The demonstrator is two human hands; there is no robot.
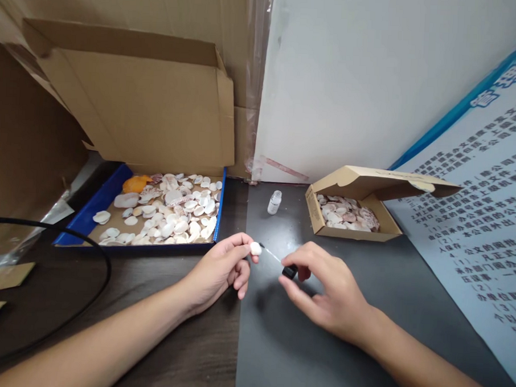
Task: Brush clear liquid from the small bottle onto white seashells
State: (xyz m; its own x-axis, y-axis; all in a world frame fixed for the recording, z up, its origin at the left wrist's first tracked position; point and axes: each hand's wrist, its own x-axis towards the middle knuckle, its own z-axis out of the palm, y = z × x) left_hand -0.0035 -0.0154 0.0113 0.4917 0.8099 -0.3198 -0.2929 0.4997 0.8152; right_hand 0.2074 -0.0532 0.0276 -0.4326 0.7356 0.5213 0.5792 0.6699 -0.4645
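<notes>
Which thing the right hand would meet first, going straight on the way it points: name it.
Most likely the white shell in the left hand; the right hand points that way, its black-capped brush leading, though one view leaves depth unclear.

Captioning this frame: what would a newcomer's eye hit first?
The blue-sided box of pale shells at left, with an orange piece towards its back. Then, at centre, the left hand pinching a white shell, the right hand holding a black-capped applicator, tip beside it.
</notes>
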